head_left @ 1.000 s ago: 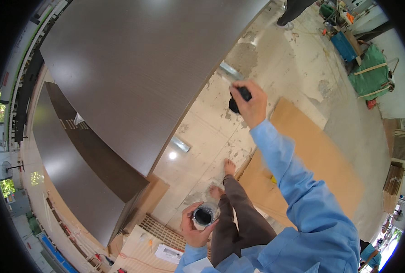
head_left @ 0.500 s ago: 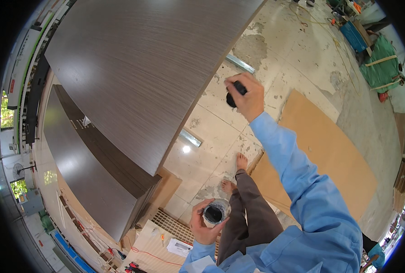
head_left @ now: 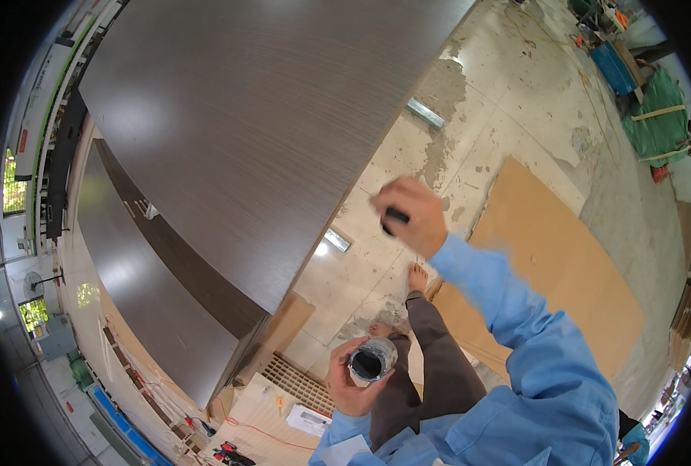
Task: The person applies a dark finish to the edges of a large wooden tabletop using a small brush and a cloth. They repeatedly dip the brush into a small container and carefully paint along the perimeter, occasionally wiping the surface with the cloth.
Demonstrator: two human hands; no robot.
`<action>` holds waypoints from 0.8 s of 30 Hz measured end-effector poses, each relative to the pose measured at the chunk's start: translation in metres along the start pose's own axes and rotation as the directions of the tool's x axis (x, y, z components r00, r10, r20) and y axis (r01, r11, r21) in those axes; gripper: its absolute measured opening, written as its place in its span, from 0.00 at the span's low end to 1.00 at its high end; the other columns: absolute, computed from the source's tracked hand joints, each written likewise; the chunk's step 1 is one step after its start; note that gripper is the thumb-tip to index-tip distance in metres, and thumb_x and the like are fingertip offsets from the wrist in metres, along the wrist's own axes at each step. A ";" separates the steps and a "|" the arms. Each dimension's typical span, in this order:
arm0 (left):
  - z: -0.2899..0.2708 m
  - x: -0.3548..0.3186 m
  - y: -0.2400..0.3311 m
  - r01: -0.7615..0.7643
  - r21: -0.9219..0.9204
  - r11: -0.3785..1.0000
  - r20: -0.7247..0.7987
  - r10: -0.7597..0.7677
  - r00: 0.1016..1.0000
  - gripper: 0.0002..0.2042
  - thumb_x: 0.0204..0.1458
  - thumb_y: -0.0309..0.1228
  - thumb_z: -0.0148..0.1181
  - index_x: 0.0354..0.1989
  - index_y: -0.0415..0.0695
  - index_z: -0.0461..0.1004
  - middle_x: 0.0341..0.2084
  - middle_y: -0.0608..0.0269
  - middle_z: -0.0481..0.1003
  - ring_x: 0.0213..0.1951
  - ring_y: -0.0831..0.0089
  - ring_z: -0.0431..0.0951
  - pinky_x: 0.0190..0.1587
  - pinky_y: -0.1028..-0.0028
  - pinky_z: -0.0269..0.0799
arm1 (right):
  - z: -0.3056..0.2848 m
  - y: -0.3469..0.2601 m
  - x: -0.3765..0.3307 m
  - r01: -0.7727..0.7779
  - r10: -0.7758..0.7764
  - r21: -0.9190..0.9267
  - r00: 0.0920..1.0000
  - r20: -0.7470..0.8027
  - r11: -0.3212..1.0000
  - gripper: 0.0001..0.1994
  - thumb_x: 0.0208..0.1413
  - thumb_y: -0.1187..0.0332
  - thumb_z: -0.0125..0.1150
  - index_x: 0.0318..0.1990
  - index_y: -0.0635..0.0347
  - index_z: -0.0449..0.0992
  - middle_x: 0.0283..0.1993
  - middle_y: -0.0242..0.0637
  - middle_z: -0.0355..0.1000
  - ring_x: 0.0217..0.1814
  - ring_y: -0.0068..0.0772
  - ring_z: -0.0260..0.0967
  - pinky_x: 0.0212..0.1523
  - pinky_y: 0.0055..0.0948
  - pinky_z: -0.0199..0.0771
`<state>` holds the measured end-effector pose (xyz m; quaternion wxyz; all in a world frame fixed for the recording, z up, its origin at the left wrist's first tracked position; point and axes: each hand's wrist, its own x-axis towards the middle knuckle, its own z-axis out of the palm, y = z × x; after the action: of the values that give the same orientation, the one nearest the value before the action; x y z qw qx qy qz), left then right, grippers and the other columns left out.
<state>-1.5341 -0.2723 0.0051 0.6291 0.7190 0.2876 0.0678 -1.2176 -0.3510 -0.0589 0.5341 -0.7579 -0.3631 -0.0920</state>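
My left hand (head_left: pixel 347 382) is wrapped round a small jar (head_left: pixel 387 354) with grey smears on its wall and dark stuff inside. It holds the jar mouth up, close to my body. My right hand (head_left: pixel 417 208), slightly blurred, grips a small black object (head_left: pixel 396 220); its kind is hard to make out, and the fingers cover part of it. This hand is over the floor, just right of the edge of a large dark wood-grain panel (head_left: pixel 229 124). It appears apart from the panel.
Left of the large panel lies a stack of similar dark panels (head_left: pixel 147 279). A brown board (head_left: pixel 555 256) lies on the tiled floor to the right. Metal bars (head_left: pixel 425 113) stick out beneath the panel. Below are a slatted grate (head_left: pixel 295 382), a red cord (head_left: pixel 264 436) and tools (head_left: pixel 231 453).
My right hand has moved nearer to me and slightly left with the black object. The left hand holds the jar almost in the same place. One foot has shifted a little.
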 end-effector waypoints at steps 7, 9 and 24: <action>-0.023 -0.008 -0.009 -0.025 -0.029 0.999 -0.008 0.025 1.000 0.37 0.38 0.19 0.81 0.60 0.38 0.70 0.59 0.48 0.75 0.61 0.60 0.77 0.67 0.62 0.73 | 0.024 -0.014 -0.025 -0.355 0.325 -0.070 0.905 -0.275 0.932 0.15 0.43 0.80 0.76 0.38 0.50 0.84 0.39 0.32 0.78 0.41 0.38 0.78 0.38 0.35 0.80; -0.031 -0.010 -0.013 -0.050 -0.008 0.999 -0.014 0.050 0.999 0.36 0.38 0.21 0.82 0.59 0.37 0.71 0.57 0.49 0.76 0.60 0.60 0.78 0.65 0.62 0.74 | 0.027 -0.016 -0.027 -0.161 0.152 -0.102 0.984 -0.089 0.982 0.16 0.43 0.80 0.76 0.38 0.49 0.84 0.40 0.33 0.78 0.42 0.39 0.78 0.38 0.36 0.81; -0.067 -0.032 -0.023 -0.068 -0.068 0.995 -0.050 0.064 0.997 0.36 0.39 0.23 0.84 0.58 0.38 0.72 0.56 0.49 0.77 0.59 0.58 0.79 0.62 0.61 0.78 | 0.035 -0.047 -0.029 -0.074 0.057 -0.181 0.994 -0.097 0.981 0.14 0.44 0.79 0.75 0.39 0.50 0.84 0.39 0.32 0.77 0.41 0.40 0.78 0.37 0.37 0.81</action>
<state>-1.5986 -0.2288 0.0052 0.6444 0.7038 0.2759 0.1156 -1.2780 -0.3252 -0.0536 0.4806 -0.8106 -0.3030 -0.1421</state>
